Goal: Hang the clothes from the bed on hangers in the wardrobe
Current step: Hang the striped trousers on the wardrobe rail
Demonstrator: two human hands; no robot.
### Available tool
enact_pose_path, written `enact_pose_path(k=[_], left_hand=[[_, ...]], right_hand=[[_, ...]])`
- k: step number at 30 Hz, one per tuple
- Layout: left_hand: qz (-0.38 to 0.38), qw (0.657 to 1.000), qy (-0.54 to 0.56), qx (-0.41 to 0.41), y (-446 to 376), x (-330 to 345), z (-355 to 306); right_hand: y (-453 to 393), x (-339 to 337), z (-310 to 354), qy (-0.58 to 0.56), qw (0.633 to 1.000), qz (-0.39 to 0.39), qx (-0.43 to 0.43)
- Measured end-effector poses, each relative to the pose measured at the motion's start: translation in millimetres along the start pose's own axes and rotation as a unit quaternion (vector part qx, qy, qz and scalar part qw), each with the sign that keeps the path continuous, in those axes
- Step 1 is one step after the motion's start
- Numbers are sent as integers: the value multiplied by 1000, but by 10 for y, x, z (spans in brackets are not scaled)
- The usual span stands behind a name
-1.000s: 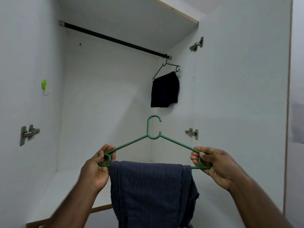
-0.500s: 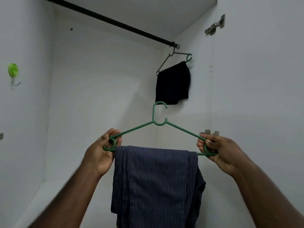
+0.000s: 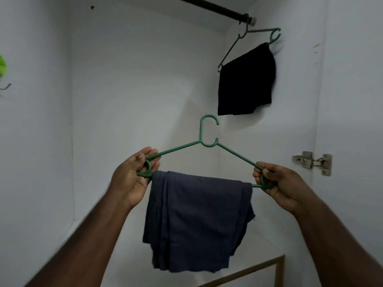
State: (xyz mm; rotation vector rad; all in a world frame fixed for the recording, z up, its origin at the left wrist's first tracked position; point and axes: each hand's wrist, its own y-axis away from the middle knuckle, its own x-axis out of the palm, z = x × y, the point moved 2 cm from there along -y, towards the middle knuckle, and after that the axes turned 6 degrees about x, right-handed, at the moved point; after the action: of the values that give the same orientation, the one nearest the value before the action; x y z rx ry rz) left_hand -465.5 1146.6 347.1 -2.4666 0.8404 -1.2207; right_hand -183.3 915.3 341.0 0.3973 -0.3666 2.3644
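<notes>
I hold a green plastic hanger (image 3: 208, 139) level in front of me inside the white wardrobe. My left hand (image 3: 132, 175) grips its left end loop and my right hand (image 3: 275, 183) grips its right end loop. A dark blue striped garment (image 3: 196, 220) is folded over the hanger's bottom bar and hangs down between my hands. The hanger's hook points up, well below the black rail (image 3: 215, 7) at the top. A second green hanger (image 3: 248, 36) hangs at the rail's right end with a black garment (image 3: 246, 81) on it.
A metal door hinge (image 3: 312, 161) sits on the right wall. A green wall hook (image 3: 3, 67) shows at the left edge. The wardrobe floor has a wooden front edge (image 3: 248, 270) at the bottom right. The rail's left part carries nothing.
The view has moved closer into the wardrobe and tilted, so the rail and black garment sit higher. Both hands keep their grip on the hanger, which stays level.
</notes>
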Motion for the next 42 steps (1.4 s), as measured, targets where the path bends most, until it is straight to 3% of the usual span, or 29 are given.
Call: enact_pose_path(k=[11, 17, 22, 34, 42], left_hand=[[-24, 999, -9, 38, -477, 194, 250], [-53, 995, -66, 48, -846, 405, 457], [-63, 997, -17, 37, -1183, 518, 587], [-5, 998, 59, 11, -2290, 660, 802], [41, 994, 96, 39, -2880, 947, 835]], right_hand=[[-494, -152, 253, -36, 995, 83, -39], [-752, -156, 609, -49, 993, 59, -93], [-1028, -106, 793, -57, 989, 49, -131], [-1770, 306, 1250, -22, 973, -15, -231], [-2246, 611, 1724, 24, 951, -66, -302]])
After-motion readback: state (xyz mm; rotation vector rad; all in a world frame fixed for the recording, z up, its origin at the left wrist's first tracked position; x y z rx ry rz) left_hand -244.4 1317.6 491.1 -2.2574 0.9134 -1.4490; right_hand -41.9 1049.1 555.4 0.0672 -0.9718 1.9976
